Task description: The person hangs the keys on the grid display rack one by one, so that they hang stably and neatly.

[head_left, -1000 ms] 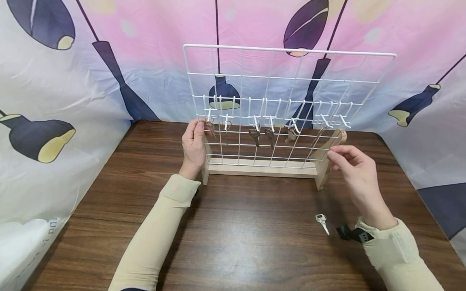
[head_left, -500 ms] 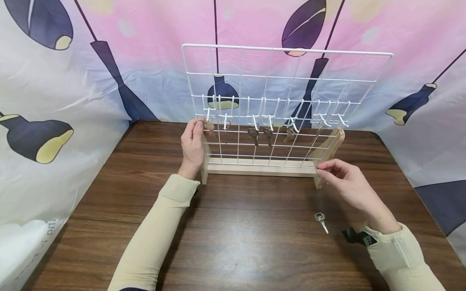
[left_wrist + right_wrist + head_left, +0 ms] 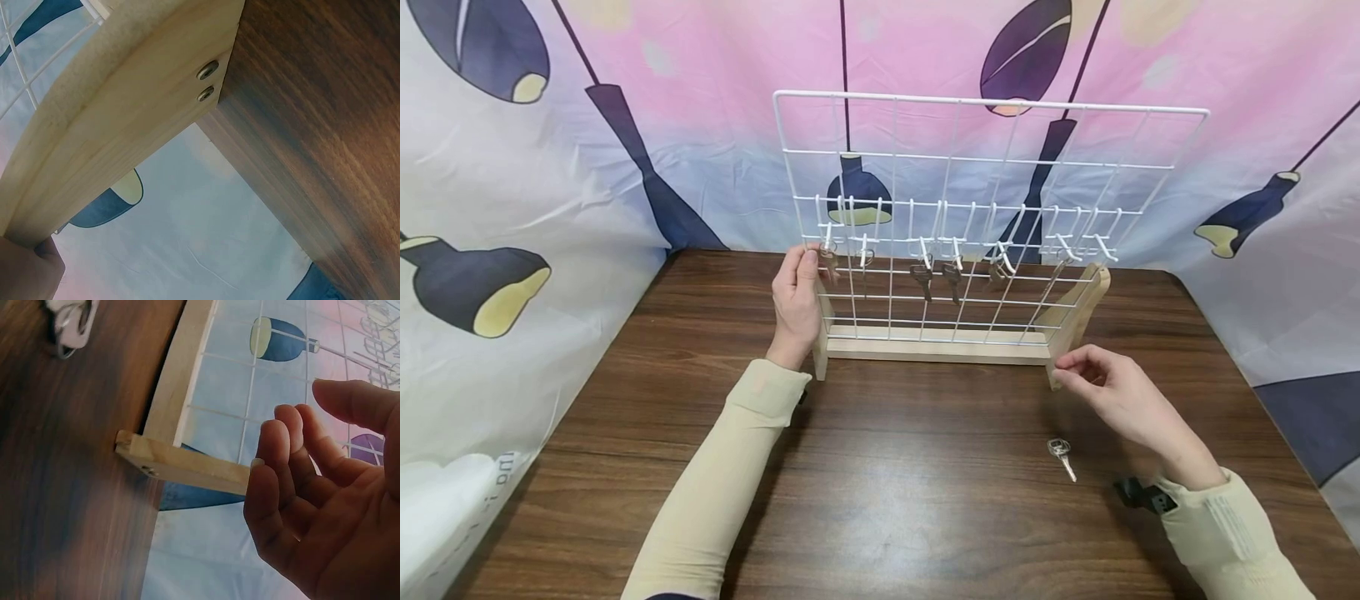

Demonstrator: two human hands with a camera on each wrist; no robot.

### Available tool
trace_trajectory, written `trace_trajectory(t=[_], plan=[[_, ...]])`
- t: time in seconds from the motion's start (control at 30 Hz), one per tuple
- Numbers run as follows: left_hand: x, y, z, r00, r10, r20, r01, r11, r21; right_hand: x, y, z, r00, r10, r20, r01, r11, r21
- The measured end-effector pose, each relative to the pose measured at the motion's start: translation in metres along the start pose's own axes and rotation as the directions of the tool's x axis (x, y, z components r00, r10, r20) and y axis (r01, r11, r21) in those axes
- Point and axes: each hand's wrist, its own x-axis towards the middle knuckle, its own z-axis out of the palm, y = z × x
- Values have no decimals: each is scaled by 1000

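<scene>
My left hand [image 3: 797, 292] grips the left wooden upright of a display rack, thumb at the front. In the left wrist view, part of that hand [image 3: 28, 269] shows at the end of the wooden upright [image 3: 125, 94]. The rack's white wire grid [image 3: 925, 158] carries several white hooks with keys [image 3: 922, 275] hanging from them. Near the foot of the right upright [image 3: 1075, 308] is my right hand [image 3: 1120, 392], fingers loosely bent, thumb apart, holding nothing. A loose silver key [image 3: 1062, 458] with a ring lies on the table below that hand.
The rack's wooden base bar [image 3: 940, 346] stands on a brown wood-grain table [image 3: 880, 483]. A patterned cloth [image 3: 715, 125] hangs close behind the table and along both sides. Something white [image 3: 467, 500] bulges at the lower left.
My right hand has dropped from beside the right upright to near its foot. The left hand keeps its hold. The leftmost hanging key swings slightly.
</scene>
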Motion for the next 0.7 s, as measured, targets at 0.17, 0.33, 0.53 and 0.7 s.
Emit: trace_trajectory(t=[0.17,0.33,0.53,0.7], plan=[[0,0,0,1000,1,-7,-1,1000,-4,-3,6,1,997,-6,77,10,998,-56],[0,0,0,1000,-3,-16,3,1000,-4,-6,13,4,977,-25,212,45,995,-91],[0,0,0,1000,9,4,-9,1000,-2,-8,19,9,949,-35,314,74,991,-112],[0,0,0,1000,13,4,-13,1000,-10,-8,22,12,932,-13,363,58,992,-115]])
